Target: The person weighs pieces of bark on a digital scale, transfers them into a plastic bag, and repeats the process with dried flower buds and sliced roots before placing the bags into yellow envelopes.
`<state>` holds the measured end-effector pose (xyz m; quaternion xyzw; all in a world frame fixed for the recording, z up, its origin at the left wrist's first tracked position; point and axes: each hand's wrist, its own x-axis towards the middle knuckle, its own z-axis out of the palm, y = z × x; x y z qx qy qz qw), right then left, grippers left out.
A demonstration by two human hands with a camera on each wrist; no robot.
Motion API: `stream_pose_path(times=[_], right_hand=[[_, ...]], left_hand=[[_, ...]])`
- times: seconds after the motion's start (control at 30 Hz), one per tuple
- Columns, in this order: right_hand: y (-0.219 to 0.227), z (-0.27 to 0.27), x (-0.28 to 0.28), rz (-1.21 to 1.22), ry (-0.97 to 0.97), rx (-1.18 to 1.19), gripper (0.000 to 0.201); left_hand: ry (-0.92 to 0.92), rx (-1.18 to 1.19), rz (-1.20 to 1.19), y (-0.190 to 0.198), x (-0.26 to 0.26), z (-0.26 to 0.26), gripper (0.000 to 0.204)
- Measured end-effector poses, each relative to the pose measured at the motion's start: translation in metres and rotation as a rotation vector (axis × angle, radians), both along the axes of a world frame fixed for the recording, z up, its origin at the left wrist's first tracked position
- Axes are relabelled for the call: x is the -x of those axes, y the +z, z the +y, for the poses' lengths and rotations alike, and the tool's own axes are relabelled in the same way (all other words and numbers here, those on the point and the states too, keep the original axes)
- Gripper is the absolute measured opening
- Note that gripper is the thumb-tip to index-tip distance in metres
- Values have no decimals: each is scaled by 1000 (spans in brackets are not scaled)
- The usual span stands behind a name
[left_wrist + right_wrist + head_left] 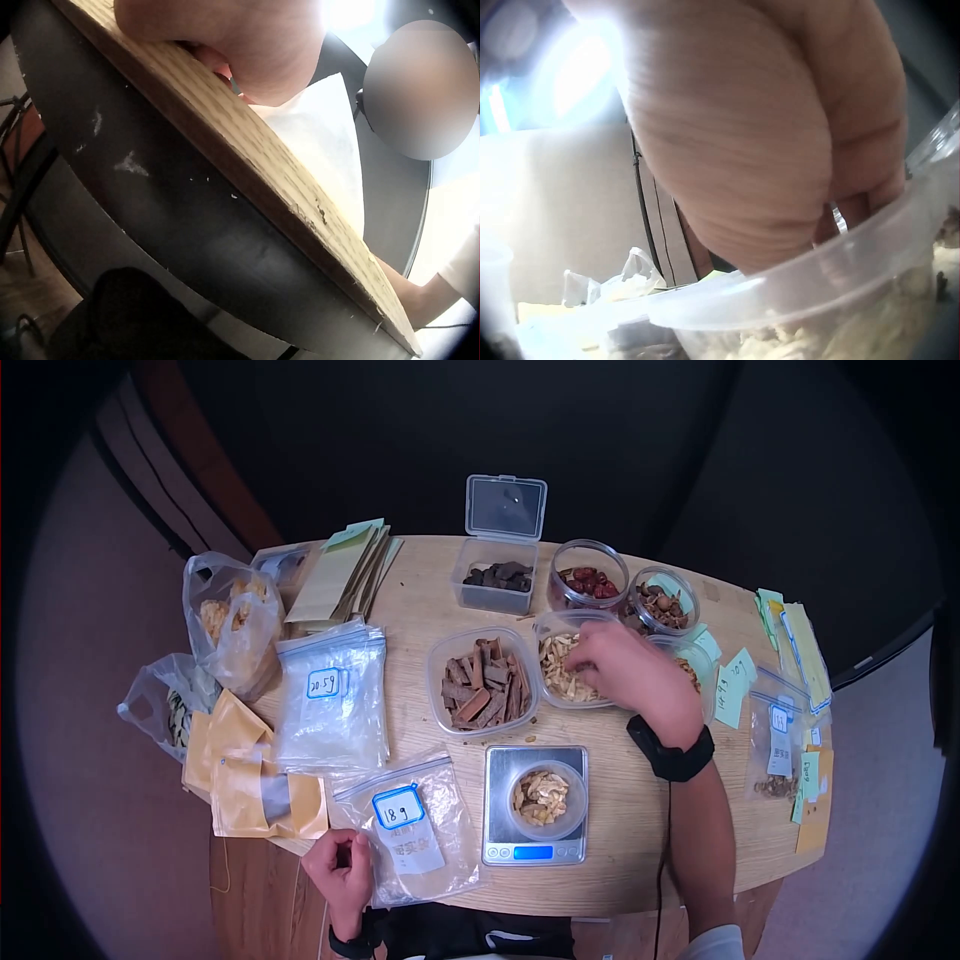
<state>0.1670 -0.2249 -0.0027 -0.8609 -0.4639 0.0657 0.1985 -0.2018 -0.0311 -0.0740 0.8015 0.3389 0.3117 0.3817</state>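
Observation:
My right hand [640, 675] reaches into a clear tub of pale dried slices [560, 665], fingers bent down among them; whether the fingertips pinch any is hidden. In the right wrist view the palm [735, 135] hangs over the tub's rim [780, 292]. Loosely curled and holding nothing visible, my left hand [340, 870] rests at the table's front edge beside a zip bag labelled 18 g [440, 820]; the left wrist view has that hand [232, 41] on the wooden edge [225, 135]. A small bowl of pale slices [543, 800] sits on a digital scale [533, 758].
Left of the tub is one of brown bark pieces [485, 685]. Behind stand an open-lidded box [495, 595] and jars of red [590, 582] and brown [660, 603] dried pieces. Bags [330, 710] and envelopes [265, 790] lie left; labelled notes [733, 685] and packets [775, 745], right.

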Motion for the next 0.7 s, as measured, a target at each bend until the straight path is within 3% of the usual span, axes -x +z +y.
stream_pose_path(times=[0.03,0.7], right_hand=[[4,3,5,41,-59,41,18],[5,8,-9,84,15,113,5]], left_hand=[[-2,-3,-5,0,0,0,15],[-38,-49,-4,-6,3,3,23]])
